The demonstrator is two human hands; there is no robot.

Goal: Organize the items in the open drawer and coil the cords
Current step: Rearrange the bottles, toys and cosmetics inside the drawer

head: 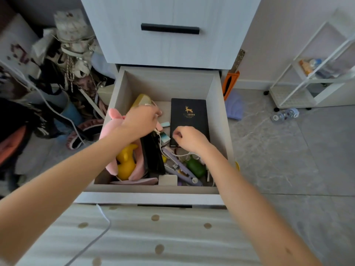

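The open drawer holds a black notebook with a gold deer at the back right. A pink plush, a yellow toy and a black case lie on the left. A purple device and a green object sit at the front. My left hand hovers over the plush with curled fingers, and a white cord hangs from under it. My right hand is over the notebook's near end, thumb and forefinger pinched, with nothing visible between them.
An olive object lies at the drawer's back left, and small teal boxes sit mid-drawer. A closed drawer is above. A pile of bags and clothes crowds the left floor. A white shelf stands at the right.
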